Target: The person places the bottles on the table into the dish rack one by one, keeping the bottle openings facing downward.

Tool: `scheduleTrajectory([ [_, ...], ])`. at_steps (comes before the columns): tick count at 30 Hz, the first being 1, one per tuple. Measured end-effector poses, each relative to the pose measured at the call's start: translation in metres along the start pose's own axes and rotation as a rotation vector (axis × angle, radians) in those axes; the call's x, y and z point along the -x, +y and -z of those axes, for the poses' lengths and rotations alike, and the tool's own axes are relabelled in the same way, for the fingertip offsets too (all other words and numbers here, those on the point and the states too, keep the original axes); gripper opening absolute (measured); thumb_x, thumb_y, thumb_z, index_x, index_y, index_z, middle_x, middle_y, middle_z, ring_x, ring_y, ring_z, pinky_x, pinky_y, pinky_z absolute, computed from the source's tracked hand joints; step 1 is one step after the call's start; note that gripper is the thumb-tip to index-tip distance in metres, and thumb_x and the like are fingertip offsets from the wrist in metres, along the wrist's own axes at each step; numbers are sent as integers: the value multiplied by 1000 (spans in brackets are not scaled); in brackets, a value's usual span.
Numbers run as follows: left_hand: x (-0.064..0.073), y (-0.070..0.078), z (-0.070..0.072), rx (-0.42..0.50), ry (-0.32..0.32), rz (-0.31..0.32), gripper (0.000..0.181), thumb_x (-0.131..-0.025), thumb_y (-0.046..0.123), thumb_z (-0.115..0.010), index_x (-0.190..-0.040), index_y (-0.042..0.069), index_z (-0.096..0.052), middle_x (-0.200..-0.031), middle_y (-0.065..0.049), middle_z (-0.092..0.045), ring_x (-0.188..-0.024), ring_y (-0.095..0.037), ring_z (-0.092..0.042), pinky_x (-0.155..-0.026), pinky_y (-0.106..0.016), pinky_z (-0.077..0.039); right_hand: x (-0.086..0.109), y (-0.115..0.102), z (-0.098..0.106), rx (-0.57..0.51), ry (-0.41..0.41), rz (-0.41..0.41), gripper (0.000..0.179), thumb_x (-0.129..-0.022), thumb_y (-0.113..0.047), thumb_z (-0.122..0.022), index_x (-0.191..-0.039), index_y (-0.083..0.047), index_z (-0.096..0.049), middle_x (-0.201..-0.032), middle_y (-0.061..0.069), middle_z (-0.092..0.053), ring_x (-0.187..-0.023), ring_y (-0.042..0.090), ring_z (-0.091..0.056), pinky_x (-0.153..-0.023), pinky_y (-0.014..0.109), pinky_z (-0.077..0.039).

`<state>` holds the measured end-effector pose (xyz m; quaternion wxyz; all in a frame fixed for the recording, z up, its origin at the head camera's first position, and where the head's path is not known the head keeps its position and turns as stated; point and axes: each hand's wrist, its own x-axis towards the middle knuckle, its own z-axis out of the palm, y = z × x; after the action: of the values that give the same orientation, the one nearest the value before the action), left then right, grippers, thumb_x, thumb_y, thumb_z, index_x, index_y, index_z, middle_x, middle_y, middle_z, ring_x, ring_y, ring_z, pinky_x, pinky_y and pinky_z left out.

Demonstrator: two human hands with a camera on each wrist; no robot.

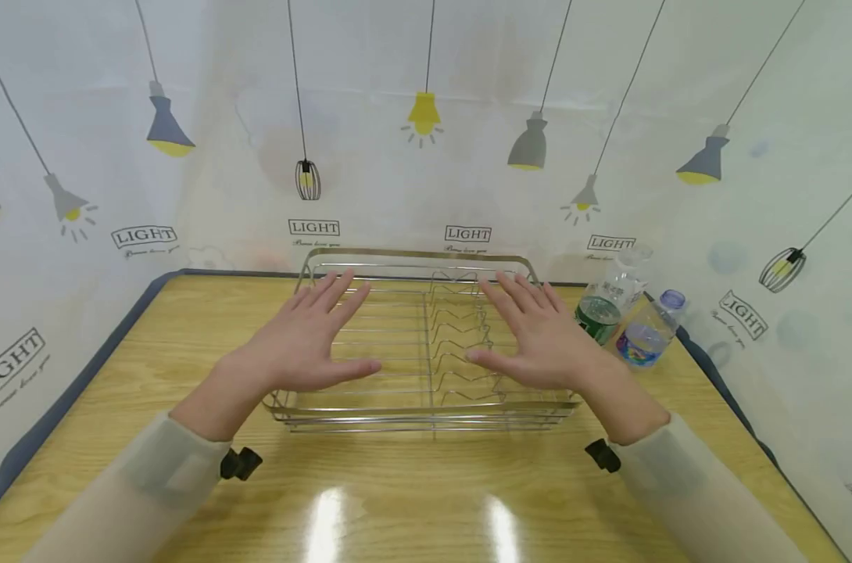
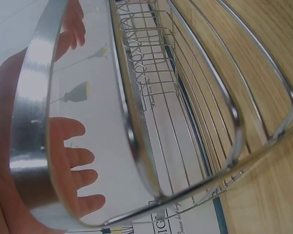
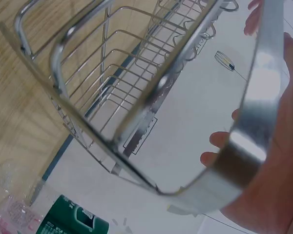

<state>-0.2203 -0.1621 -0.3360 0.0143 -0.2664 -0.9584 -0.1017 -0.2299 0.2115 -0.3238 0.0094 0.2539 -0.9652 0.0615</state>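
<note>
Our left hand (image 1: pixel 295 340) and right hand (image 1: pixel 542 336) hold nothing, fingers spread apart. Beneath them the wire rack (image 1: pixel 398 410) sits on the desk (image 1: pixel 426 489), apparently centred so both hands reach it evenly. Right of our right hand stand a green-labelled bottle (image 1: pixel 598 317) and a purple-capped bottle (image 1: pixel 647 336), probably placed there to leave the rack room.

The head view faces forward and down; both wrist views share the rack (image 1: pixel 398 410) closely.
</note>
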Motion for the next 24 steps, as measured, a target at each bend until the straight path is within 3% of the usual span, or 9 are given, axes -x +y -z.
scheduleTrajectory([
  [6, 0, 1, 3, 35, 50, -22, 102, -101, 71, -64, -176, 14, -25, -184, -16, -17, -169, -43, -23, -133, -67, -26, 8, 3, 8, -36, 47, 15, 102, -103, -74, -59, -179, -26, -11, -185, 12, -14, -171, 41, -13, -136, 69, -10],
  [9, -1, 2, 7, 85, 86, -41, 88, -103, 60, -69, -170, 11, -40, -177, -18, -36, -160, -44, -41, -127, -65, -38, 11, 6, 12, -73, 130, 22, 90, -104, -65, -65, -175, -21, -30, -177, 15, -36, -162, 44, -37, -129, 68, -31],
  [13, -1, 7, 9, 178, 97, -59, 70, -106, 48, -70, -162, 11, -53, -166, -15, -52, -153, -42, -51, -123, -63, -45, 20, 14, 18, -164, 284, 45, 58, -108, -41, -71, -157, -12, -58, -153, 14, -63, -136, 41, -65, -104, 62, -57],
  [15, 0, 9, 9, 240, 90, -67, 66, -107, 46, -70, -162, 12, -54, -165, -14, -55, -152, -41, -52, -122, -63, -45, 25, 19, 20, -219, 356, 69, 44, -109, -28, -71, -148, -10, -65, -142, 13, -69, -125, 37, -70, -94, 55, -60],
  [18, 1, 12, 8, 361, 76, -73, 63, -108, 41, -70, -162, 13, -53, -163, -14, -57, -148, -38, -56, -118, -61, -50, 34, 28, 23, -277, 475, 112, 34, -106, -13, -73, -139, -7, -70, -131, 12, -75, -114, 28, -73, -89, 35, -58],
  [22, 1, 15, 8, 531, 70, -68, 59, -109, 35, -70, -161, 13, -53, -156, -12, -62, -139, -31, -65, -108, -54, -58, 48, 40, 31, -336, 623, 135, 31, -101, -1, -74, -131, -4, -74, -118, 8, -77, -103, 6, -70, -89, 12, -50],
  [24, 1, 17, 8, 590, 68, -67, 57, -109, 35, -70, -160, 13, -54, -154, -9, -64, -136, -29, -67, -107, -51, -59, 57, 48, 35, -364, 681, 121, 31, -99, 2, -73, -130, -4, -75, -114, 0, -77, -100, -4, -66, -85, 6, -49],
])
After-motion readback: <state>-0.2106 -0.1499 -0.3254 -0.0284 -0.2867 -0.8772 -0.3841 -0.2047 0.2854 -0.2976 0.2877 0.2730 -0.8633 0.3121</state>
